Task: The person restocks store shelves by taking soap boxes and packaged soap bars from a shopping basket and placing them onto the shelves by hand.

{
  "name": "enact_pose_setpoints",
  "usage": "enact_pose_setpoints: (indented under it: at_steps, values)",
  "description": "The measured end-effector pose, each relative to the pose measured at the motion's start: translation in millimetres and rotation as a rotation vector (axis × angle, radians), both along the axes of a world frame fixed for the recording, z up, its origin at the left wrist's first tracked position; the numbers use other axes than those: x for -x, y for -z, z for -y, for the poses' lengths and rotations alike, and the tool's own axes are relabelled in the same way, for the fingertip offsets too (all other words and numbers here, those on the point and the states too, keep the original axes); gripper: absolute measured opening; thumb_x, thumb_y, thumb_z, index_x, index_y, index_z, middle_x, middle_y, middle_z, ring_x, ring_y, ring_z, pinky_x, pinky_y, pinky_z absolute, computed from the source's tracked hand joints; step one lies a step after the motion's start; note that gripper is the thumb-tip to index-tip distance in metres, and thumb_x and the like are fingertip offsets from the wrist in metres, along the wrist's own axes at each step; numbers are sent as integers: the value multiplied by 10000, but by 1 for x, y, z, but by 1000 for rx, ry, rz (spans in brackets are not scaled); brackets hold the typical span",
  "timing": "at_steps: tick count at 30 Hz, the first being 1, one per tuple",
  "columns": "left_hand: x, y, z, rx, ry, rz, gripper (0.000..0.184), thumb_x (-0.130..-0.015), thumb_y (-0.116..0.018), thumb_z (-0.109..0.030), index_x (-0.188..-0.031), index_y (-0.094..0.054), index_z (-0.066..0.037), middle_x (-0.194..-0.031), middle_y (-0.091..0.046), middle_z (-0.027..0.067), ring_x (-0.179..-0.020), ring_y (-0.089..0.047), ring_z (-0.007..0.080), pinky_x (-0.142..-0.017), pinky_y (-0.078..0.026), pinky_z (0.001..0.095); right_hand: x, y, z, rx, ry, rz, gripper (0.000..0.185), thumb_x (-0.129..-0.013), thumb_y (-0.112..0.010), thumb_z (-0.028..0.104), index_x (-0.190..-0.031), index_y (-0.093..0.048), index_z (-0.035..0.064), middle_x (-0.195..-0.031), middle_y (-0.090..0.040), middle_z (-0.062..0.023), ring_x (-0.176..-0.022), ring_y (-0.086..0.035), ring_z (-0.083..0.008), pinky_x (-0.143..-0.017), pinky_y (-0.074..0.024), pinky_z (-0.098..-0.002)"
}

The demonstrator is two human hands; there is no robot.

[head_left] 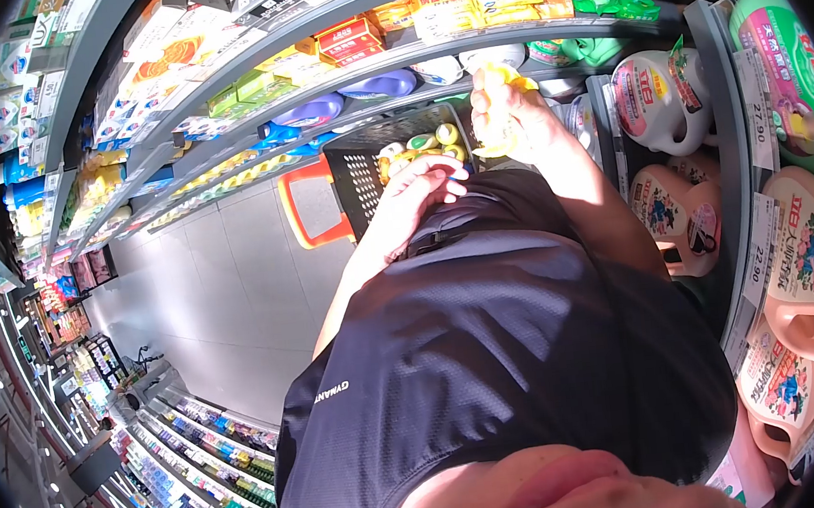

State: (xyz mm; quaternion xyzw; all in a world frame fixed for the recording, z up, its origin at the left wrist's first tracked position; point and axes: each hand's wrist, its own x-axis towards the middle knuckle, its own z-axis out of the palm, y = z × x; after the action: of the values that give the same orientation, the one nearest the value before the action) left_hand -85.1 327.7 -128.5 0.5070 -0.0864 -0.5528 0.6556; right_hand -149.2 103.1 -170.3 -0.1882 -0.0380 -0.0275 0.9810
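So the right hand [514, 118] is clutching a yellow-and-white item [496, 128], right of the black basket [357, 182]. Left hand [418, 192] is loosely curled at the basket's near side, can't tell if it's gripping anything.

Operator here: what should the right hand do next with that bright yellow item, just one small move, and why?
Probably ease the right hand and its glare-washed yellow item toward the black perforated basket. The hand is raised beside the shelves, and the basket, already holding rounded yellow-and-green items, sits close by.
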Motion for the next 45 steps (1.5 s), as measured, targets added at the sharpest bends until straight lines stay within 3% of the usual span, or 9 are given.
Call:
enact_pose_setpoints:
  at_steps: [5,8,11,17,20,29,32,38,45]
  values:
    - [0,-1,1,-17,7,-1,271,-994,-459,-107,-1213,-581,-4,-1114,-647,99,-950,-629,153,-872,-493,291,-4,7,0,-88,34,-24,317,-937,-665,304,-1120,-561,67,-939,-617,-45,-857,-630,-162,-709,-548,-324]
    - [0,-3,2,-22,8,7,282,-981,-511,-149,-1194,-578,24,-1125,-629,115,-973,-638,203,-880,-489,324,-3,2,2,-65,2,-96,264,-965,-622,271,-1123,-560,71,-933,-605,-38,-845,-616,-156,-706,-542,-308]
    - [0,-3,3,-24,10,8,281,-980,-513,-150,-1194,-577,21,-1125,-629,113,-971,-638,200,-880,-489,323,-2,-21,-2,-6,32,-191,167,-997,-550,231,-1097,-501,106,-791,-420,26,-686,-422,-110,-621,-383,-260]
    - [0,-1,3,-27,10,0,279,-981,-511,-151,-1194,-575,16,-1127,-631,110,-969,-636,196,-882,-485,321,-8,-11,3,-97,-34,44,237,-972,-558,199,-1162,-514,65,-860,-524,-26,-727,-511,-129,-555,-440,-251]
    - [0,-3,3,-21,21,9,279,-981,-509,-152,-1195,-575,16,-1125,-632,107,-972,-633,194,-884,-482,318,-10,-10,6,-180,-106,98,205,-956,-545,182,-1123,-512,67,-830,-496,-17,-724,-493,-133,-583,-441,-269]
    - [0,1,2,-34,43,63,264,-993,-441,-64,-1203,-591,-12,-1108,-646,79,-955,-616,130,-889,-488,278,-4,-15,9,-209,-113,-27,162,-945,-531,263,-937,-508,103,-759,-421,-1,-666,-417,-159,-582,-358,-300]
    - [0,0,3,-25,49,53,265,-991,-487,-137,-1203,-589,-16,-1107,-635,72,-968,-627,164,-895,-473,301,-4,-20,10,-200,-92,-29,242,-945,-502,340,-885,-505,106,-737,-404,1,-649,-408,-162,-559,-351,-306]
    - [1,4,2,-23,49,53,262,-995,-473,-119,-1207,-586,-13,-1119,-638,76,-976,-625,163,-903,-475,305,-7,-22,10,-296,-71,145,366,-925,-491,440,-930,-490,74,-667,-388,5,-590,-386,-138,-483,-332,-290]
    - [1,5,0,-33,59,62,258,-1001,-460,-103,-1203,-586,-5,-1126,-641,83,-986,-618,152,-915,-478,298,-5,-7,12,-307,-108,72,504,-928,-456,528,-996,-561,40,-649,-417,-3,-568,-421,-147,-474,-363,-288]
